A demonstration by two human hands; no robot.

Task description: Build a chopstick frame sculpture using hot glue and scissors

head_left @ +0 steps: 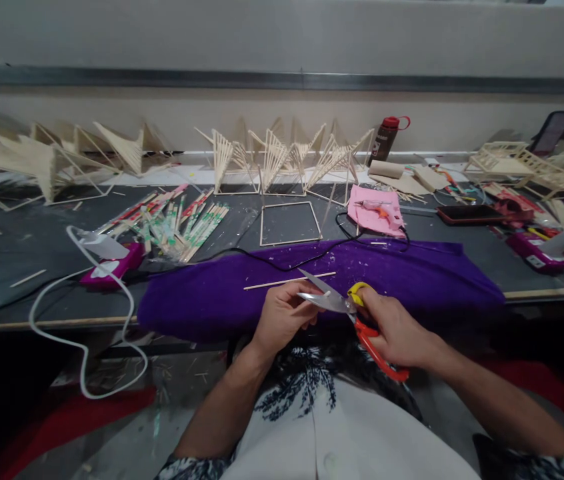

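My right hand (396, 331) grips red and yellow handled scissors (357, 313) with the blades apart. My left hand (282, 315) pinches a short thin wooden stick (326, 293) whose tip sits between the blades. Both hands hover over the near edge of a purple cloth (412, 277) spread on the table. A long thin stick (287, 281) lies on the cloth just beyond my left hand. A square frame of sticks (289, 223) lies flat behind the cloth.
Stick-built models (272, 157) line the back wall. Packs of chopsticks (177, 220) lie at left near a magenta device (112, 267) with a white cable (82, 340). A pink cloth with a glue gun (376, 210), a phone (467, 214) and a bottle (385, 139) sit at right.
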